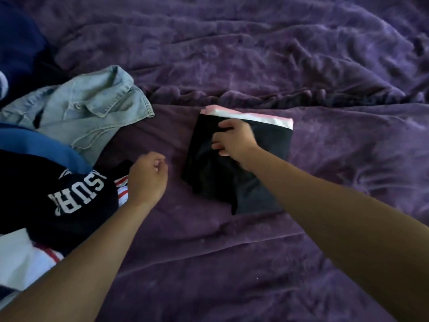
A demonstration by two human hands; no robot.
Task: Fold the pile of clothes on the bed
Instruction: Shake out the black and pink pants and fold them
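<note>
A folded black garment lies in the middle of the purple bed cover, on top of a folded pink and white piece whose far edge shows behind it. My right hand rests on the black garment with fingers curled into its cloth near the top. My left hand hovers just left of it, fingers loosely curled and holding nothing, beside the unfolded pile. That pile holds a dark navy shirt with white letters, a light denim shirt and a blue garment.
The purple bed cover is rumpled across the far half and flatter near me. More dark blue cloth lies at the far left. White fabric with red stripes sticks out under the pile at the near left.
</note>
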